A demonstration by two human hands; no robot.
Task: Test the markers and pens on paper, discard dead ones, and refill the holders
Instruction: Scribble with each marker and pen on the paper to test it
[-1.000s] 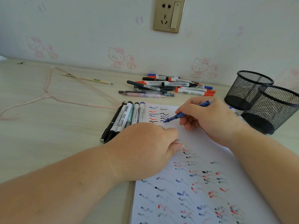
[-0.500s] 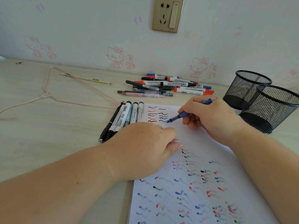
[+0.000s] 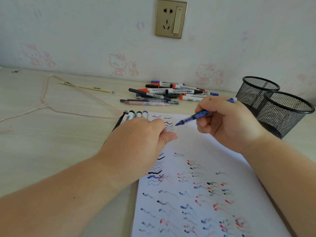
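Note:
My right hand (image 3: 227, 124) grips a blue pen (image 3: 193, 117), its uncapped tip pointing left just above the squiggles at the top of the white paper (image 3: 196, 144). My left hand (image 3: 140, 139) is curled over the paper's top left corner and pinches a small clear pen cap (image 3: 169, 129) close to the pen's tip. A short row of markers and pens (image 3: 135, 115) lies beside the paper, partly hidden by my left hand. A loose pile of markers and pens (image 3: 171, 93) lies near the wall. Two black mesh holders (image 3: 256, 89) (image 3: 285, 113) stand at the right.
A pink wire hanger (image 3: 51, 106) lies on the wooden desk (image 3: 51, 151) at the left, with a thin pale stick (image 3: 89, 87) behind it. A wall socket (image 3: 171, 18) sits above the pile. The paper is covered with red, blue and black test marks.
My right hand has lifted the blue pen's tip off the paper. My left hand has slid up toward the tip, uncovering more squiggles below it.

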